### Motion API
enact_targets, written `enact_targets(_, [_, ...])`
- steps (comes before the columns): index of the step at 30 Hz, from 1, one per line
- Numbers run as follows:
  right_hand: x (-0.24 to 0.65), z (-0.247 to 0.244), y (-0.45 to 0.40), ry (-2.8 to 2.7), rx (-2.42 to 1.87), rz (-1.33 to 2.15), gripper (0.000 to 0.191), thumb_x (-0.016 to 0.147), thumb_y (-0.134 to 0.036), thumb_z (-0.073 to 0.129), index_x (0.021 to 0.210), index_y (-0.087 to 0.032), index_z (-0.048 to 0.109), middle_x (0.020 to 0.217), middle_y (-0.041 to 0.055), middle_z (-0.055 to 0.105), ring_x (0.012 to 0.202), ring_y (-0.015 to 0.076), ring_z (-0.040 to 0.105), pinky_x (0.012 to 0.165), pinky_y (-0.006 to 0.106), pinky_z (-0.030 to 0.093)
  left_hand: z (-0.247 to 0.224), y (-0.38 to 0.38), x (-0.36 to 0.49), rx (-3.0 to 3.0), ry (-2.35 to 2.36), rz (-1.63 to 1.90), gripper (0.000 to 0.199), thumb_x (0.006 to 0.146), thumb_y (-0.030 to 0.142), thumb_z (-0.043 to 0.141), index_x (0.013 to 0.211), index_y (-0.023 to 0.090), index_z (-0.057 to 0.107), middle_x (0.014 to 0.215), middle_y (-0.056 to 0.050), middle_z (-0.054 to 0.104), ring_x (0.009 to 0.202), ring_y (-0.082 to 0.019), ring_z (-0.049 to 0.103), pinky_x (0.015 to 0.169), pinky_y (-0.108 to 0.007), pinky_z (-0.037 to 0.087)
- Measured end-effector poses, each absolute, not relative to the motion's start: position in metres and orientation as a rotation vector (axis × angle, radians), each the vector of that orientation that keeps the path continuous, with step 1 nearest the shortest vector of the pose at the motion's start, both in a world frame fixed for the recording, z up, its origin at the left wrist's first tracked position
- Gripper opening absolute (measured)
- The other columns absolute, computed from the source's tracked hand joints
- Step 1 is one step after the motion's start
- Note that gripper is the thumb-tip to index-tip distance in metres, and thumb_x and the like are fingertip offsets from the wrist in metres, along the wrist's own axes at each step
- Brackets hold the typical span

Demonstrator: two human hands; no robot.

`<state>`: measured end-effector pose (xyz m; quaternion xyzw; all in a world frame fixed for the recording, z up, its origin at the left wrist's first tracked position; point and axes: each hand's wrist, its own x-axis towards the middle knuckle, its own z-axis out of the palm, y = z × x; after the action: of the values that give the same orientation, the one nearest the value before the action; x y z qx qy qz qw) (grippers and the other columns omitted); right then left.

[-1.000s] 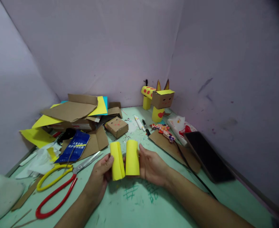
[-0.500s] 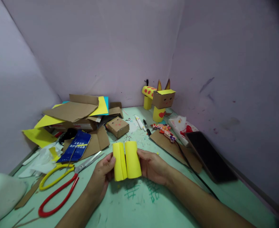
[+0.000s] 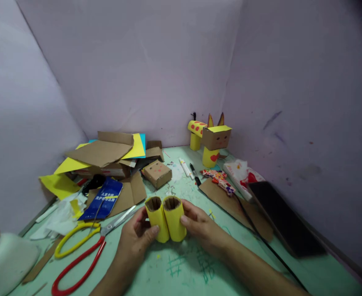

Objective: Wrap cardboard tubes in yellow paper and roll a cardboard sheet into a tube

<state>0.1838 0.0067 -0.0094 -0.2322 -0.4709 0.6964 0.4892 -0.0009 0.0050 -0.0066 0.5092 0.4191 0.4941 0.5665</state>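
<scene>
Two yellow-covered cardboard tubes stand side by side between my hands, their open brown tops tilted toward me. My left hand (image 3: 139,236) grips the left tube (image 3: 156,220), its thumb on the near side. Around the right tube (image 3: 175,222) my right hand (image 3: 201,224) is closed, thumb in front and fingers behind. The tubes touch or nearly touch each other. Red-and-yellow-handled scissors (image 3: 102,239) lie open left of my left hand. Beyond the tubes sits a small cardboard box (image 3: 157,172) with a drawn face.
A cardboard-and-paper animal (image 3: 216,137) stands at the back right. A phone (image 3: 285,218) and a tissue pack (image 3: 242,176) lie right. Markers (image 3: 186,168) rest mid-table. Cardboard and paper sheets (image 3: 103,150), a blue packet (image 3: 103,197) and a white container (image 3: 10,263) are on the left.
The two tubes have been tipped from showing their sides to showing their open tops. Both hands have turned with them, and the view has shifted slightly.
</scene>
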Motion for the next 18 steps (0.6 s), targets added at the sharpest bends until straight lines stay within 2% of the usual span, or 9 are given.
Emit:
enact_targets(4, [0.187, -0.011, 0.009, -1.246, -0.523, 1.650, 0.052, 0.072, -0.044, 0.073, 0.118, -0.024, 0.058, 0.116, 0.0092, 0.062, 0.108, 0.0251, 0.056, 0.096, 0.043, 0.036, -0.003, 0.003, -0.002, 1.265, 1.037, 1.226, 0.049, 0.063, 0.040, 0.076, 0.106, 0.019, 0.065, 0.107, -0.007, 0.069, 0.098, -0.028, 0.063, 0.083, -0.033, 0.050])
enact_targets(11, [0.186, -0.015, 0.011, -1.267, -0.494, 1.716, 0.058, 0.062, -0.030, 0.081, 0.116, -0.023, 0.061, 0.110, 0.0073, 0.063, 0.108, 0.0248, 0.056, 0.093, 0.039, 0.038, -0.011, 0.006, -0.008, 1.472, 1.049, 1.225, 0.043, 0.069, 0.042, 0.071, 0.105, 0.019, 0.068, 0.105, -0.007, 0.070, 0.099, -0.029, 0.062, 0.086, -0.035, 0.049])
enact_targets(15, [0.187, -0.016, 0.014, -1.166, -0.568, 1.666, 0.054, 0.057, -0.033, 0.083, 0.106, -0.019, 0.064, 0.101, 0.0076, 0.065, 0.093, 0.0237, 0.060, 0.083, 0.037, 0.043, -0.009, 0.005, -0.006, 1.327, 1.074, 1.248, 0.050, 0.066, 0.042, 0.074, 0.110, 0.020, 0.064, 0.108, -0.008, 0.069, 0.102, -0.029, 0.062, 0.085, -0.033, 0.050])
enact_targets(18, [0.189, -0.015, 0.017, -0.941, -0.635, 1.634, 0.058, 0.053, -0.032, 0.086, 0.106, -0.020, 0.063, 0.096, 0.0060, 0.066, 0.085, 0.0209, 0.061, 0.076, 0.034, 0.045, -0.004, 0.005, -0.004, 1.064, 1.072, 1.276, 0.058, 0.062, 0.041, 0.077, 0.114, 0.019, 0.061, 0.108, -0.008, 0.069, 0.102, -0.030, 0.063, 0.084, -0.035, 0.051])
